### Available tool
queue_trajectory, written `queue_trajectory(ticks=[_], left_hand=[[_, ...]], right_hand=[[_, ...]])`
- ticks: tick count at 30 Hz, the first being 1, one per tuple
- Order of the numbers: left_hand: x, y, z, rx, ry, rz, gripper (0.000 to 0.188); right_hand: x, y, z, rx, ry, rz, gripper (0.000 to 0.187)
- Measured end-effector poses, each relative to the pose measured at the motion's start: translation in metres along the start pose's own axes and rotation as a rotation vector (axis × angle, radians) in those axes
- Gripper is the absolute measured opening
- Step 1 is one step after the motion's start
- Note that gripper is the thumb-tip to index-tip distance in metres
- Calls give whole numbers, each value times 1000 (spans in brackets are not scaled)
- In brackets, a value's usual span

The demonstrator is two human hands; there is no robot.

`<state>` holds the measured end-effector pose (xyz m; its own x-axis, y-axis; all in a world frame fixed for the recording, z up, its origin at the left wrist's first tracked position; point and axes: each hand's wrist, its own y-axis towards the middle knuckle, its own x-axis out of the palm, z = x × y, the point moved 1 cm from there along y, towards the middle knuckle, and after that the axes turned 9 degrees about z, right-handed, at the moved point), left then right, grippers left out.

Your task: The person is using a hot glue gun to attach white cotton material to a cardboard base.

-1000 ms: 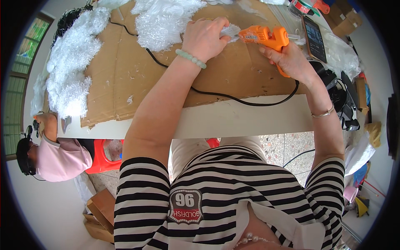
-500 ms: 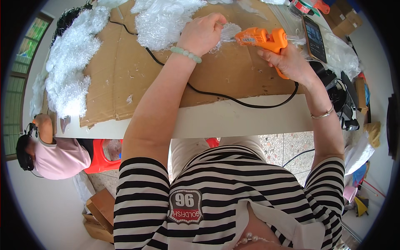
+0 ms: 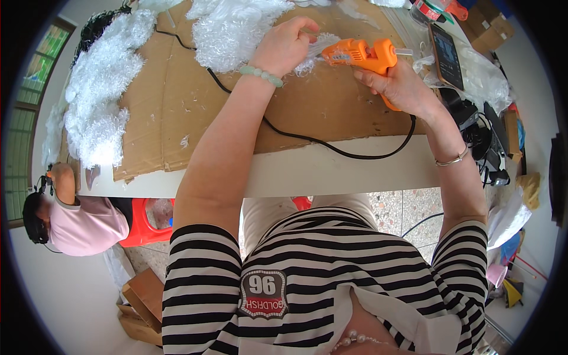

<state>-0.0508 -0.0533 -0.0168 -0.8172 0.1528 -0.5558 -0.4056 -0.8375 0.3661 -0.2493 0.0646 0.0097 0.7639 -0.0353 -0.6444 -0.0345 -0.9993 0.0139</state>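
An orange hot glue gun [image 3: 361, 54] is gripped in my right hand [image 3: 402, 86], its fingers wrapped round the handle. A clear glue stick [image 3: 403, 52] pokes out of its back end. The nozzle points left, at a small bunch of white shiny strands [image 3: 319, 48]. My left hand [image 3: 287, 46] is closed at the near end of that bunch, thumb and fingers bent together; the exact grip is partly hidden by the hand. Just left of it lies a fluffy white heap of looped strands [image 3: 228, 38].
Cardboard [image 3: 201, 124] covers most of the white table [image 3: 343, 165]. The gun's black cord [image 3: 319, 137] curves across it. More white fringe [image 3: 103, 89] lies at the left. A phone [image 3: 446, 56] and plastic bags [image 3: 485, 77] are at the right. Another person [image 3: 83, 222] sits at the far left.
My right hand has brought the glue gun a little to the left, its nozzle closer to my left hand. The left hand has shifted slightly left.
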Motion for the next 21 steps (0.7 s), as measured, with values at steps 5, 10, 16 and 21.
queue_trajectory(ticks=[5,10,16,21], left_hand=[[1,2,-3,-19,-20,-4,30],[2,1,-3,-7,-23,47,30],[-5,2,-5,73,-99,130,23],[-11,-9,26,224,249,191,18]], right_hand=[[-3,0,-1,23,-41,-34,28],[-15,-15,1,45,97,-3,25],[-22,-31,10,46,472,168,23],[-19,-36,20,122,628,250,29]])
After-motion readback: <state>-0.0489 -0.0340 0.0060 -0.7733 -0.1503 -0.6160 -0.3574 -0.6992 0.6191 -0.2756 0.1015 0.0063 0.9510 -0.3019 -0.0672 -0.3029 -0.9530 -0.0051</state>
